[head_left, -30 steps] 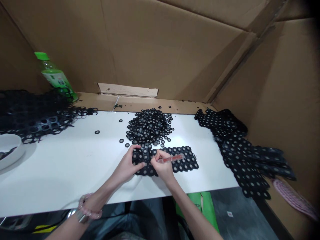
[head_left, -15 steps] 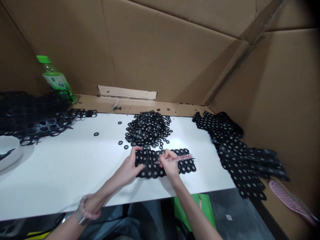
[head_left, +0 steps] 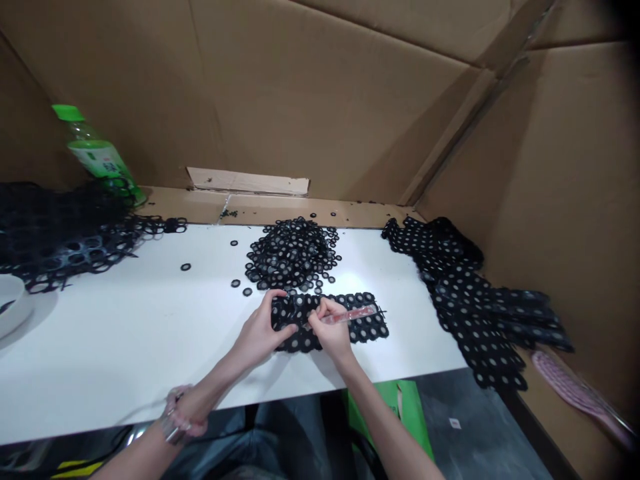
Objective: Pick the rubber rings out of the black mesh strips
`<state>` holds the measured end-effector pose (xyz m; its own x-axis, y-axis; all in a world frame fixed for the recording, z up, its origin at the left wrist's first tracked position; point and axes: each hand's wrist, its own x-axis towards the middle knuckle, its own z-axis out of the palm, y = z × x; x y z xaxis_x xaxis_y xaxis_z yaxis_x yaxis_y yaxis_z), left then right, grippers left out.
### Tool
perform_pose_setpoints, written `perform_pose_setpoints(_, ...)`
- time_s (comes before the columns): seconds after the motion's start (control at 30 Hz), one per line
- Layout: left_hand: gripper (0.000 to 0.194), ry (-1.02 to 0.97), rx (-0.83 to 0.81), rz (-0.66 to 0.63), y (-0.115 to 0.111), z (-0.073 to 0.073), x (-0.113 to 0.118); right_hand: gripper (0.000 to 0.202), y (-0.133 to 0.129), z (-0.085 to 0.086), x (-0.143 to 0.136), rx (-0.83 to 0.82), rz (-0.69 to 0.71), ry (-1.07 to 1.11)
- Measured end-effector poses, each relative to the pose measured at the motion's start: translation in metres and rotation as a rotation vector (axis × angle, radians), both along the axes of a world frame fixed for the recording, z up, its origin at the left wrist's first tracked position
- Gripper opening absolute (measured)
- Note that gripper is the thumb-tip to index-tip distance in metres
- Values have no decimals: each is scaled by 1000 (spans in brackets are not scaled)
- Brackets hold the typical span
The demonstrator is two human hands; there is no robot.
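While the left hand grips, the right slants.

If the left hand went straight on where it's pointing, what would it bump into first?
It touches the dotted black strip; just past that, the left hand would probably meet the pile of small black discs, though depth is unclear.

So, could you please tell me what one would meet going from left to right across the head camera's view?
White bowl, green-capped bottle, single loose black ring, heap of small black rings, pile of dotted black sheets.
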<state>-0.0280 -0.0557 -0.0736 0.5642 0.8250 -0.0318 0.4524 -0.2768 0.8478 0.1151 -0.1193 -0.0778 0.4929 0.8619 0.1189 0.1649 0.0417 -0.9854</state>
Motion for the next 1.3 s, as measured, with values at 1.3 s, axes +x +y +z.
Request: perform_pose_setpoints(1.3,48,-22,-6,-40,-6,6,14,26,-6,-2,13,37,-62,-38)
